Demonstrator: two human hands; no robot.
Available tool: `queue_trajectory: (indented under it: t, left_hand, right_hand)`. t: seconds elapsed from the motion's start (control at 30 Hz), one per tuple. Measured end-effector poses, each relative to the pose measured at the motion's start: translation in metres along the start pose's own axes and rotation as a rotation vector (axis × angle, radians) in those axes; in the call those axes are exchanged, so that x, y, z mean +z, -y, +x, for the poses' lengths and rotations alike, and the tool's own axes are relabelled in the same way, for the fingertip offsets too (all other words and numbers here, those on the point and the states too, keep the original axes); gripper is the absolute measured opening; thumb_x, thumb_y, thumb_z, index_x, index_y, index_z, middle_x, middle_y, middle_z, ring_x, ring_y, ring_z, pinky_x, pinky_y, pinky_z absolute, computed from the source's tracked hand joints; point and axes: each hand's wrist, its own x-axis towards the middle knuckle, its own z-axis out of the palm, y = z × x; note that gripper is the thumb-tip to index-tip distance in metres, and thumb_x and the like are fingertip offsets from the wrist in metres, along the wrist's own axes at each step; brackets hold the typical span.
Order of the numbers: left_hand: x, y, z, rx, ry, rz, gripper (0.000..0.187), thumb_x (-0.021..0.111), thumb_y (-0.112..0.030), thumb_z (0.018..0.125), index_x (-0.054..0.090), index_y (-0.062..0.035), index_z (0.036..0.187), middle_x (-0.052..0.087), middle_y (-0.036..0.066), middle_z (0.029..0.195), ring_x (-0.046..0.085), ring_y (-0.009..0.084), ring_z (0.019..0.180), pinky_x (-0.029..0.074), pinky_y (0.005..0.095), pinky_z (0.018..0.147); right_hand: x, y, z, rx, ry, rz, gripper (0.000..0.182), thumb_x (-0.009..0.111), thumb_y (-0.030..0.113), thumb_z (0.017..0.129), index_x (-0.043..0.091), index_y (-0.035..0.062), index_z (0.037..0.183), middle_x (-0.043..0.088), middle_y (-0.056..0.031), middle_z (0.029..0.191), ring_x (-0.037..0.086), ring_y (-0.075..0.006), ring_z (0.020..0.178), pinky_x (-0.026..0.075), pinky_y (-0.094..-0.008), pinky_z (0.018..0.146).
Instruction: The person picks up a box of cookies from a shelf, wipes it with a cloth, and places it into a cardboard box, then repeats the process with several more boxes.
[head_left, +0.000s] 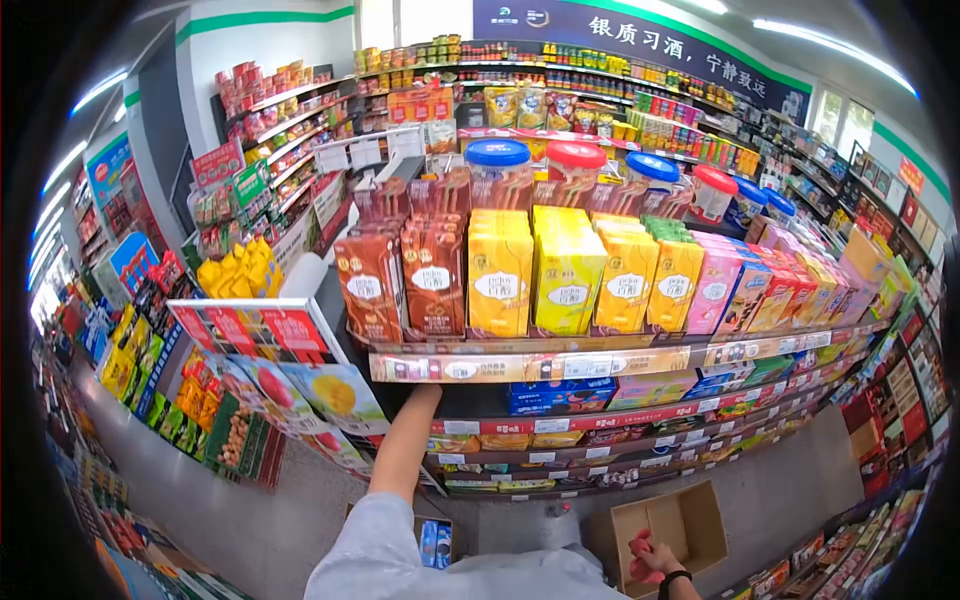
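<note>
Shop aisle, fisheye view from head height; shelving runs away on both sides, grey floor below. Blue banner point(640, 35) along the far wall carries white Chinese characters, partly readable as 银质习酒 and 宁静致远.

Top shelf point(560, 365) straight ahead: row of boxed goods, each with a white oval label whose print is too small to read. Brown boxes point(405, 275) at left, yellow boxes point(535, 270) centre, pink boxes point(715, 285) further right. Behind them, clear jars with blue and red lids point(535, 155). Price strip on the shelf edge has small tags, illegible.

Left arm point(405, 445), in a pale sleeve pushed up to the elbow, reaches upward to the underside of the top shelf; the left hand itself is hidden behind the shelf edge, so its grip cannot be judged.

Right hand point(650, 558) is low at bottom right, fingers closed around a small red packet point(638, 545), with a dark band at the wrist. It sits just beside an open cardboard box point(670, 525) standing on the floor.

Leaning display card point(290, 385) with fruit pictures at left, beside the arm. Small blue pack point(432, 545) on the floor near the sleeve.
</note>
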Motion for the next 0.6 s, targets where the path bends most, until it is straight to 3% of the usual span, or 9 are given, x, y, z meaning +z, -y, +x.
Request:
queue_trajectory:
  t: [0.07, 0.13, 0.27, 0.3, 0.33, 0.43, 0.53, 0.6]
  left_hand:
    - [0.007, 0.001, -0.006, 0.000, -0.002, -0.044, 0.040, 0.054, -0.012, 0.088, 0.058, -0.0050, 0.127, 0.059, 0.023, 0.129, 0.054, 0.0401, 0.122, 0.044, 0.0484, 0.102]
    - [0.013, 0.000, -0.012, 0.005, -0.022, -0.095, 0.039, 0.054, -0.012, 0.089, 0.059, -0.0053, 0.127, 0.059, 0.023, 0.128, 0.054, 0.0402, 0.121, 0.045, 0.0487, 0.102]
    - [0.024, 0.000, -0.036, 0.033, -0.133, -0.136, 0.037, 0.053, -0.011, 0.089, 0.060, -0.0059, 0.126, 0.060, 0.023, 0.127, 0.055, 0.0404, 0.120, 0.045, 0.0492, 0.101]
    - [0.021, -0.003, -0.042, 0.044, -0.182, -0.103, 0.037, 0.053, -0.011, 0.089, 0.060, -0.0060, 0.126, 0.060, 0.023, 0.127, 0.055, 0.0404, 0.120, 0.045, 0.0493, 0.101]
    - [0.018, -0.006, -0.046, 0.046, -0.280, 0.010, 0.032, 0.055, -0.007, 0.086, 0.063, -0.0060, 0.117, 0.063, 0.023, 0.115, 0.058, 0.0393, 0.111, 0.047, 0.0497, 0.094]
    - [-0.061, -0.053, -0.086, 0.167, -0.235, 0.111, 0.046, 0.056, -0.001, 0.081, 0.055, -0.0047, 0.127, 0.058, 0.020, 0.126, 0.054, 0.0414, 0.119, 0.044, 0.0495, 0.099]
    - [-0.127, -0.107, -0.132, 0.044, -0.114, 0.028, 0.043, 0.058, 0.002, 0.075, 0.058, -0.0031, 0.118, 0.057, 0.017, 0.127, 0.052, 0.0396, 0.122, 0.043, 0.0475, 0.099]
    - [-0.149, -0.126, -0.155, 0.175, -0.225, -0.042, 0.042, 0.061, 0.002, 0.073, 0.058, -0.0034, 0.115, 0.058, 0.015, 0.126, 0.050, 0.0380, 0.125, 0.042, 0.0467, 0.100]
  right_hand:
    - [-0.002, 0.032, -0.014, -0.030, 0.045, -0.006, 0.045, 0.065, 0.036, 0.083, 0.064, 0.0088, 0.118, 0.070, -0.0220, 0.107, 0.066, -0.0388, 0.106, 0.053, -0.0463, 0.091]
    - [0.034, 0.000, -0.003, -0.046, -0.001, 0.017, 0.045, 0.065, 0.036, 0.083, 0.064, 0.0095, 0.118, 0.070, -0.0220, 0.107, 0.066, -0.0393, 0.106, 0.053, -0.0466, 0.090]
    - [0.069, -0.003, -0.013, -0.045, -0.002, 0.012, 0.042, 0.064, 0.036, 0.084, 0.065, 0.0076, 0.114, 0.070, -0.0198, 0.106, 0.067, -0.0364, 0.102, 0.053, -0.0428, 0.089]
    - [0.072, 0.003, -0.016, -0.048, 0.015, -0.001, 0.043, 0.064, 0.037, 0.084, 0.065, 0.0081, 0.116, 0.070, -0.0209, 0.107, 0.066, -0.0387, 0.103, 0.053, -0.0447, 0.089]
    - [0.070, 0.009, -0.020, -0.050, 0.029, -0.015, 0.045, 0.064, 0.037, 0.083, 0.064, 0.0085, 0.118, 0.069, -0.0221, 0.108, 0.065, -0.0410, 0.103, 0.053, -0.0467, 0.089]
    - [0.063, 0.027, -0.014, -0.158, -0.009, -0.014, 0.047, 0.065, 0.036, 0.082, 0.062, 0.0083, 0.120, 0.068, -0.0235, 0.106, 0.064, -0.0448, 0.102, 0.052, -0.0495, 0.089]
    - [0.038, 0.076, -0.010, -0.323, -0.061, -0.009, 0.045, 0.066, 0.030, 0.081, 0.061, 0.0061, 0.119, 0.066, -0.0238, 0.107, 0.061, -0.0463, 0.101, 0.051, -0.0490, 0.088]
    - [0.008, 0.140, -0.016, -0.497, -0.147, -0.030, 0.043, 0.066, 0.025, 0.080, 0.061, 0.0046, 0.117, 0.062, -0.0231, 0.113, 0.058, -0.0450, 0.105, 0.049, -0.0477, 0.089]
